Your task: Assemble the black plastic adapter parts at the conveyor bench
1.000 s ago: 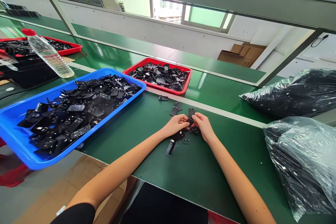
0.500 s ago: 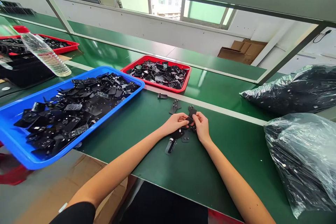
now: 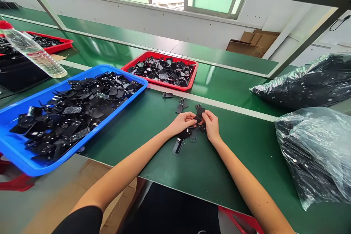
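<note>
Between my two hands is a small flat black plastic piece (image 3: pixel 201 112), held above the green table. My left hand (image 3: pixel 183 123) pinches its lower left side, fingers closed. My right hand (image 3: pixel 211 124) grips its right edge between thumb and fingers. Under and around the hands lie several loose black parts: a clear-and-black piece (image 3: pixel 178 147) at the near side, a small plate with two holes or studs (image 3: pixel 193 138), and a part with upright prongs (image 3: pixel 181 106) farther back. Another small black part (image 3: pixel 167 95) sits near the red tray. My fingers partly hide the held piece.
A blue tray (image 3: pixel 108 126) heaped with black parts stands at the left, a red tray (image 3: pixel 189 87) of similar parts behind. Farther left are a tilted water bottle (image 3: pixel 35 55) and another red tray (image 3: pixel 71 41). Plastic bags (image 3: pixel 315 146) of black parts lie at right.
The view has shifted slightly, so the scene sits a little higher and the left side farther left. Both hands keep their hold on the black piece, with little visible movement.
</note>
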Motion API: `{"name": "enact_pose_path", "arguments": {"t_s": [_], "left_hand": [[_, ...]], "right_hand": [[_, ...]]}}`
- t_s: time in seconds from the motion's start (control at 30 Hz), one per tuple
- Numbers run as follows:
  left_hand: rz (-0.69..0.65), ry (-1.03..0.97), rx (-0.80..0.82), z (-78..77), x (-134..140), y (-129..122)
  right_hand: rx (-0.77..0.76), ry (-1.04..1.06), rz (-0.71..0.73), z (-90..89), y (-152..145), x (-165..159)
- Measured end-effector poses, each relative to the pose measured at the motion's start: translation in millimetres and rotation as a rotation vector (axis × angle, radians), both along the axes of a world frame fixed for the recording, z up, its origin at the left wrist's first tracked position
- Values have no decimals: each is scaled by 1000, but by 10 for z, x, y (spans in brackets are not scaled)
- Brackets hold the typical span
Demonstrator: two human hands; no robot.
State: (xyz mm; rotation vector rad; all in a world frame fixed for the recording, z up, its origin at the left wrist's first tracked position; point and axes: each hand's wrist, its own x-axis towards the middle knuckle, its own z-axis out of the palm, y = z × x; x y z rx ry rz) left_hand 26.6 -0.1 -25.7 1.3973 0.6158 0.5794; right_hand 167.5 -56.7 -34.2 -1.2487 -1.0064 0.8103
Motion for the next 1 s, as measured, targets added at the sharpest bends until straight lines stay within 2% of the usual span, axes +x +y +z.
{"name": "enact_pose_path", "arguments": {"t_s": [0.2, 0.77, 1.0], "left_hand": [[1, 15, 39, 10, -7, -8], [26, -4, 17, 18, 2, -6], [90, -38, -39, 41, 5, -1]], "right_hand": [[-8, 11, -11, -4, -9, -23], [-14, -6, 7, -17, -1, -7], [-3, -16, 3, 0, -2, -9]]}}
